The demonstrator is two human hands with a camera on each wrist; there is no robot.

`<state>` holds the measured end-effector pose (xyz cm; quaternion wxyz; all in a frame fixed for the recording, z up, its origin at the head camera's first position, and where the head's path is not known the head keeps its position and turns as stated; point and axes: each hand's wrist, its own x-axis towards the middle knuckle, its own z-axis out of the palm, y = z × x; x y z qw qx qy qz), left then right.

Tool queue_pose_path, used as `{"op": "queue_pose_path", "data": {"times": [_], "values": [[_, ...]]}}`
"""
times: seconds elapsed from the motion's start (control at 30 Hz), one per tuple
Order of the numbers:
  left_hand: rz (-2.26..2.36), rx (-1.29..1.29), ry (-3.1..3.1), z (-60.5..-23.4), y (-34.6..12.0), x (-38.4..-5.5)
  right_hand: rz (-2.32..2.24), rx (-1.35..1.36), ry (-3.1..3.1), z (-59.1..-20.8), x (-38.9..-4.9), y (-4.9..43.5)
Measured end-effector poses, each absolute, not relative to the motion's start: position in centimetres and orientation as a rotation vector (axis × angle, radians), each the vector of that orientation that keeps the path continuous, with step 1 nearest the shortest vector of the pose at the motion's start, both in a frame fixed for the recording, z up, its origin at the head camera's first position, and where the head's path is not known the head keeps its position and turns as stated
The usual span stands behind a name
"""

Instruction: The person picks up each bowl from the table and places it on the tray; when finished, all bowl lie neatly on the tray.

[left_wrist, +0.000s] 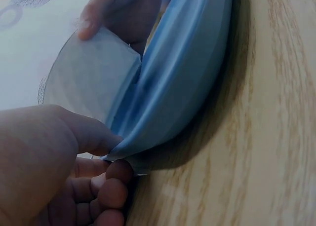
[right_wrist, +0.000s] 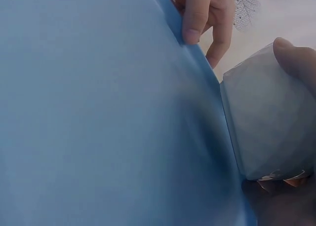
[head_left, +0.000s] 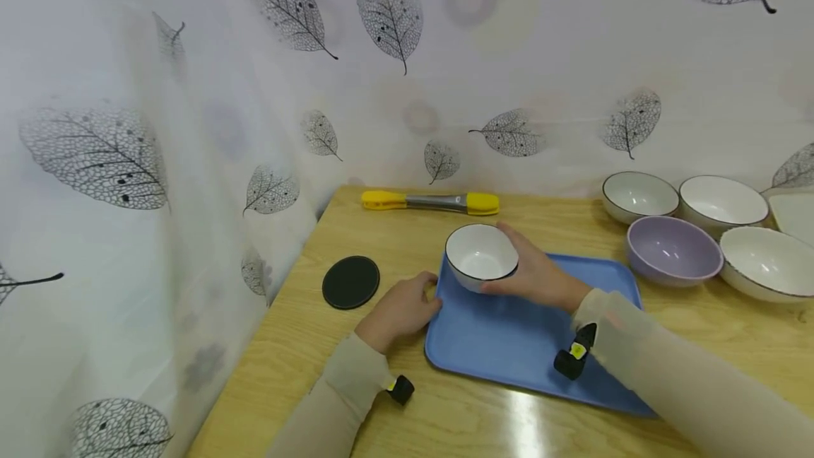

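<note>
A small white bowl with a dark rim [head_left: 481, 249] is upright over the far left part of the blue tray [head_left: 502, 341]. My right hand [head_left: 537, 274] grips this bowl from its right side, thumb on the near side and fingers round the far side. The faceted outer wall of the bowl [right_wrist: 271, 115] shows in the right wrist view, its base close over the tray. With my left hand [head_left: 403, 309] I pinch the tray's left edge. In the left wrist view the thumb [left_wrist: 91, 132] lies on the rim and the other fingers curl beneath it.
A dark round coaster [head_left: 351, 282] lies left of the tray. Yellow-ended tongs [head_left: 435, 202] lie along the back. At the right stand a purple bowl [head_left: 674, 249], a grey-green bowl [head_left: 639, 196] and white bowls [head_left: 723, 200], with a pale square dish [head_left: 795, 214] behind. A leaf-patterned curtain [head_left: 394, 104] borders the table.
</note>
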<state>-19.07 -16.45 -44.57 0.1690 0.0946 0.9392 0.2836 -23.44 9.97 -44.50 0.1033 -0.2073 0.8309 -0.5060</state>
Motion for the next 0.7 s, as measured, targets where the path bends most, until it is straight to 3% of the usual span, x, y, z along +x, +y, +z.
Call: {"op": "queue_pose_path", "data": {"times": [0.7], "values": [[0.815,0.233,2.649,-44.38,-16.51,-19.06,-1.404,-0.644,2.525,-45.34,-23.55,9.1]]}}
